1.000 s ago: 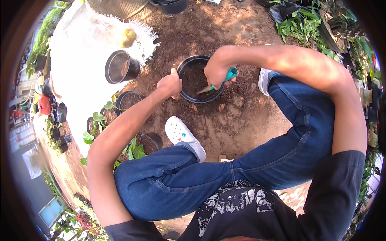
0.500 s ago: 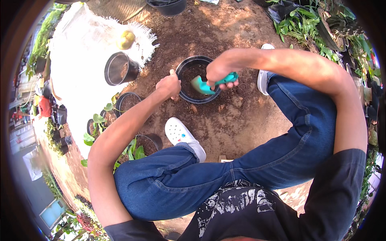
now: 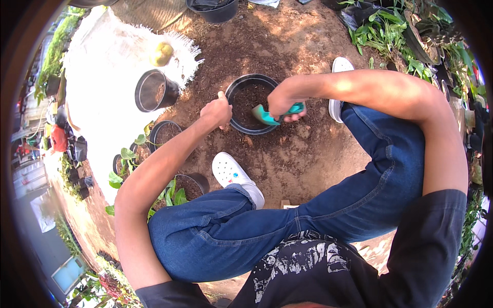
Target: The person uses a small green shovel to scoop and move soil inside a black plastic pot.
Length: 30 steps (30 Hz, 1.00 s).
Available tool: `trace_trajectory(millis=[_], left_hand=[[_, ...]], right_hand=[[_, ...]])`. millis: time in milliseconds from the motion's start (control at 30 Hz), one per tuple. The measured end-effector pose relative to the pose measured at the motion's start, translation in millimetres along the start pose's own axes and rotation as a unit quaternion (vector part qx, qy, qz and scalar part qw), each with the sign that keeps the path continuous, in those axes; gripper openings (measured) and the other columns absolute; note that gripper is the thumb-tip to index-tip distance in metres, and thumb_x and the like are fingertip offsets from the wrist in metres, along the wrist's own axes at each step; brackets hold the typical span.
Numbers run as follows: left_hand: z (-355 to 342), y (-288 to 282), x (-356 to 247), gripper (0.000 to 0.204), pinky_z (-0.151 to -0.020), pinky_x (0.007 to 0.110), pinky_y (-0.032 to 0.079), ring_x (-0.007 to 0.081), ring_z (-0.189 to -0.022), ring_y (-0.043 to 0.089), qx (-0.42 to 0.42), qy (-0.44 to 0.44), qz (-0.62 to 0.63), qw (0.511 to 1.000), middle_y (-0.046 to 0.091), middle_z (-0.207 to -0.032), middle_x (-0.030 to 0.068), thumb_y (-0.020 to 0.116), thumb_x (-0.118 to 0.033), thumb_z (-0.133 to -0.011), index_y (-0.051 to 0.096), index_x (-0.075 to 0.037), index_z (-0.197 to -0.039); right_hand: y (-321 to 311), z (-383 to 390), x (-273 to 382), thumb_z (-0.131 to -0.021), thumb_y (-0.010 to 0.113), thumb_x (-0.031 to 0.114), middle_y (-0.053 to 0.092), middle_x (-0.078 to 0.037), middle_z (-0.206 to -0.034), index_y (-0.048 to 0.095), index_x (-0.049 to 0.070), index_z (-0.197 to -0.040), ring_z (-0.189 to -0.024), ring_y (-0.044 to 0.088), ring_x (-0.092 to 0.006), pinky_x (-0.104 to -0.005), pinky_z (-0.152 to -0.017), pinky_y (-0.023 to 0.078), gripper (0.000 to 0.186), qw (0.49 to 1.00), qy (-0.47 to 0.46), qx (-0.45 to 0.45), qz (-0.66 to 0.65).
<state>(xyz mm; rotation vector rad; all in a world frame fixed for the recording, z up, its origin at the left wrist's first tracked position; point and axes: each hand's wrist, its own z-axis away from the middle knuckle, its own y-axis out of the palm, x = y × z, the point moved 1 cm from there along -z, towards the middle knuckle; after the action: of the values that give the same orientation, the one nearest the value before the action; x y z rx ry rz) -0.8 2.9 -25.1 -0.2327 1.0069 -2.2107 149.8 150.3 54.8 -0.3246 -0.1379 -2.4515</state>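
A round black plant pot [image 3: 236, 84] stands on the bare ground in front of me, with dark soil [image 3: 247, 98] in it. My left hand [image 3: 216, 111] is closed on the left side of its rim. In my right hand [image 3: 283, 101], over the pot's right edge, is a turquoise hand trowel [image 3: 266, 116]. My fingers wrap its handle, and the blade points left into the pot, low over the soil. Whether the blade tip is in the soil I cannot tell.
Left of the pot, a smaller black pot [image 3: 145, 93] tilts on a white woven sheet [image 3: 110, 56] beside a yellowish round fruit [image 3: 162, 54]. Potted plants [image 3: 174, 196] stand by my left knee. A black basin [image 3: 215, 14] lies beyond; greenery [image 3: 382, 33] grows at far right.
The trowel has shifted slightly right and down within the pot, and more soil shows beside its blade. My left hand keeps its hold on the rim.
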Motion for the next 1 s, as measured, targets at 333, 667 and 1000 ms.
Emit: trace_trajectory(millis=[333, 667, 1000], left_hand=[[-3.9, 1.9, 0.9, 0.044, -0.082, 0.044, 0.055, 0.0298, -0.078, 0.074, 0.001, 0.002, -0.007, 1.0, 0.072, -0.073, 0.0161, 0.044, -0.029, -0.102, 0.032, 0.005, -0.127], [-8.5, 5.5, 3.8, 0.038, -0.082, 0.046, 0.055, 0.0327, -0.084, 0.072, -0.002, 0.003, -0.01, 1.0, 0.072, -0.081, 0.0183, 0.046, -0.029, -0.102, 0.035, 0.002, -0.121], [-5.1, 1.1, -1.4, 0.042, -0.083, 0.045, 0.054, 0.0315, -0.081, 0.073, -0.016, 0.009, -0.016, 1.0, 0.072, -0.071, 0.0154, 0.045, -0.029, -0.102, 0.033, 0.004, -0.125]], right_hand=[[-8.7, 0.5, 4.2, -0.095, 0.047, 0.019, 0.056, -0.005, -0.073, 0.055, -0.002, -0.092, -0.056, 0.052, -0.0153, -0.0347, -0.049, 0.046, 0.024, 0.999, -0.017, -0.044, 0.027], [-26.7, 26.1, 11.0, -0.086, 0.053, 0.014, 0.072, -0.021, -0.094, 0.07, -0.002, -0.103, -0.081, 0.072, -0.0317, -0.042, -0.068, 0.057, 0.029, 0.884, -0.073, -0.299, 0.351], [-0.8, 43.1, 28.9, -0.081, 0.062, 0.009, 0.073, -0.019, -0.084, 0.07, -0.007, -0.087, -0.075, 0.073, -0.0323, -0.0404, -0.063, 0.059, 0.019, 0.94, -0.013, -0.166, 0.297]])
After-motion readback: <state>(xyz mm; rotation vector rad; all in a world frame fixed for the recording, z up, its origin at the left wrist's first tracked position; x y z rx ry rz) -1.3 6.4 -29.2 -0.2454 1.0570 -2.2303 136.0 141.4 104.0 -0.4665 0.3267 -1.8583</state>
